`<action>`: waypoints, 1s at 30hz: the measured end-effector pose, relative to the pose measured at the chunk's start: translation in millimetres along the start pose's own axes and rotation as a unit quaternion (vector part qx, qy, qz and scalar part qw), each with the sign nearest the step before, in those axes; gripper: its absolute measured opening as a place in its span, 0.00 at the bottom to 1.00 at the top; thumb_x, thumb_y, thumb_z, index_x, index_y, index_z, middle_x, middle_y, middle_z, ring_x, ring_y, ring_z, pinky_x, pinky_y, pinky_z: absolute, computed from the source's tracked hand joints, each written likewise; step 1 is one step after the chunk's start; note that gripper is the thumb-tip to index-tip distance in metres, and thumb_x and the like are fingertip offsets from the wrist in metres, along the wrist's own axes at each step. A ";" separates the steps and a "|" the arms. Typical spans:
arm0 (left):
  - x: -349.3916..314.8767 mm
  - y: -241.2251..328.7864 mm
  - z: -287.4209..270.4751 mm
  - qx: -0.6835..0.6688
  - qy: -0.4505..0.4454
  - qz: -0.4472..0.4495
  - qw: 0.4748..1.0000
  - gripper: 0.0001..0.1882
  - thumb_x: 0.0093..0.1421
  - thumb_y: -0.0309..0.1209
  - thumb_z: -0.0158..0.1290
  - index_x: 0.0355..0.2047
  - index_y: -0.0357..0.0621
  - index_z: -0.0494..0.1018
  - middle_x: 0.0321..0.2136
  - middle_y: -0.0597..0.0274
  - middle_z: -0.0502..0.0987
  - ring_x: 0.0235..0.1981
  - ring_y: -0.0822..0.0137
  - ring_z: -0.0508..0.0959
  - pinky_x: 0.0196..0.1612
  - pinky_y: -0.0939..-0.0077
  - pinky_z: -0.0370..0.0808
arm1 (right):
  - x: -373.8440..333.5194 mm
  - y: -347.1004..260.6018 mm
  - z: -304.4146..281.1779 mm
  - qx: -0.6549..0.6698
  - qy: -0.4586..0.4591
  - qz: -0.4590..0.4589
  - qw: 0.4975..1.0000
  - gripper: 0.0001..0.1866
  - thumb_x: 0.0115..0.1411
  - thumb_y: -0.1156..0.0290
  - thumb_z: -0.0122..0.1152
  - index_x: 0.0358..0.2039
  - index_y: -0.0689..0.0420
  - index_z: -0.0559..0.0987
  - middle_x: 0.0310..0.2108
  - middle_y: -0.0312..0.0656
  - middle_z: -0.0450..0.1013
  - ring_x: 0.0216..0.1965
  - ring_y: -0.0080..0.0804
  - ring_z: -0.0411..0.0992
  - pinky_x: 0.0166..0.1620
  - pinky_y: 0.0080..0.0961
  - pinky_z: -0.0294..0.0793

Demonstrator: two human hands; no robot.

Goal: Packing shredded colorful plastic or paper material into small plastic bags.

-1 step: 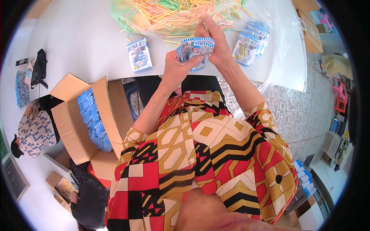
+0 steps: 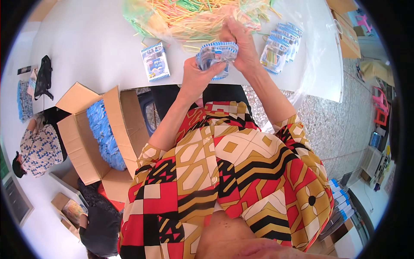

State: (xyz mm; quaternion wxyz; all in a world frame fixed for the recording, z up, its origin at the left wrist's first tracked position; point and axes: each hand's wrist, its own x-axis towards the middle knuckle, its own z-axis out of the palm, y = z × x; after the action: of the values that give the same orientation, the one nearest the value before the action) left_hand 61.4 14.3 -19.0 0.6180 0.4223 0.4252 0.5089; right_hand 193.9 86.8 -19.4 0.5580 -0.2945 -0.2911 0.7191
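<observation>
A blue-and-white striped plastic packet (image 2: 219, 52) is bent open in my left hand (image 2: 196, 77), its thumb pressed across the front. Right beside the packet's right edge is my right hand (image 2: 245, 49), fingers curled together and raised toward the straws; anything between them is too small to make out. Just beyond lies a clear plastic bag (image 2: 153, 25) spilling thin coloured straws (image 2: 189, 17). One flat packet (image 2: 155, 62) rests on the table left of my hands. To the right, several overlapping packets (image 2: 276, 54) form a row, the nearest showing straws inside.
The white table (image 2: 99, 47) has its near edge by my lap. An opened cardboard box (image 2: 77, 146) with blue packets (image 2: 105, 134) stands at my left. Two other people, one in a patterned top (image 2: 41, 146) and one in black (image 2: 101, 228), are farther left. Loose clear plastic (image 2: 308, 64) hangs over the table's right side.
Both hands and the held packet have shifted very slightly left. Everything else looks the same.
</observation>
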 end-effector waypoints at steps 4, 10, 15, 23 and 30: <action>-7.2 4.8 -12.0 -0.025 0.042 0.003 0.999 0.11 0.53 0.23 0.58 0.38 0.36 0.75 0.31 0.65 0.78 0.30 0.79 0.74 0.35 0.82 0.73 | -6.7 1.0 -16.4 -0.213 0.043 -0.125 0.968 0.08 0.60 0.68 0.55 0.25 0.54 0.72 0.16 0.25 0.59 0.18 0.11 0.54 0.22 0.11 0.53; -15.2 1.9 -21.3 -0.032 0.067 0.000 0.997 0.12 0.52 0.23 0.58 0.38 0.37 0.75 0.32 0.64 0.78 0.32 0.77 0.76 0.37 0.80 0.74 | -3.3 27.9 -45.7 -0.406 -0.006 -0.219 0.888 0.06 0.54 0.72 0.62 0.24 0.57 0.74 0.20 0.26 0.65 0.22 0.10 0.58 0.25 0.12 0.57; -17.4 4.1 -19.9 -0.032 0.069 0.003 0.997 0.12 0.52 0.23 0.58 0.38 0.37 0.75 0.33 0.63 0.78 0.32 0.77 0.76 0.37 0.80 0.75 | -3.5 28.0 -46.1 -0.401 -0.041 -0.191 0.895 0.06 0.54 0.72 0.62 0.25 0.60 0.75 0.22 0.30 0.66 0.25 0.15 0.62 0.28 0.15 0.61; -20.2 4.6 -18.8 -0.039 0.069 0.005 0.997 0.12 0.52 0.23 0.59 0.38 0.37 0.75 0.32 0.63 0.78 0.31 0.77 0.76 0.37 0.80 0.75 | -5.5 30.1 -47.6 -0.298 -0.055 -0.150 0.941 0.07 0.56 0.74 0.60 0.35 0.59 0.74 0.24 0.31 0.70 0.25 0.15 0.68 0.29 0.12 0.67; -20.2 4.4 -16.9 -0.040 0.064 0.008 0.997 0.12 0.52 0.24 0.59 0.38 0.36 0.75 0.32 0.63 0.78 0.31 0.77 0.76 0.37 0.80 0.75 | -6.4 25.6 -46.6 -0.324 -0.060 -0.140 0.934 0.16 0.54 0.74 0.61 0.44 0.58 0.72 0.26 0.30 0.71 0.27 0.13 0.68 0.30 0.12 0.67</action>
State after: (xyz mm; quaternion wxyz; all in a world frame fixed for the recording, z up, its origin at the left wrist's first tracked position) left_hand 41.7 -3.6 -17.7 0.6021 0.3674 0.4399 0.5559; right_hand 214.0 79.5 -68.5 0.5085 -0.3724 -0.5794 0.5167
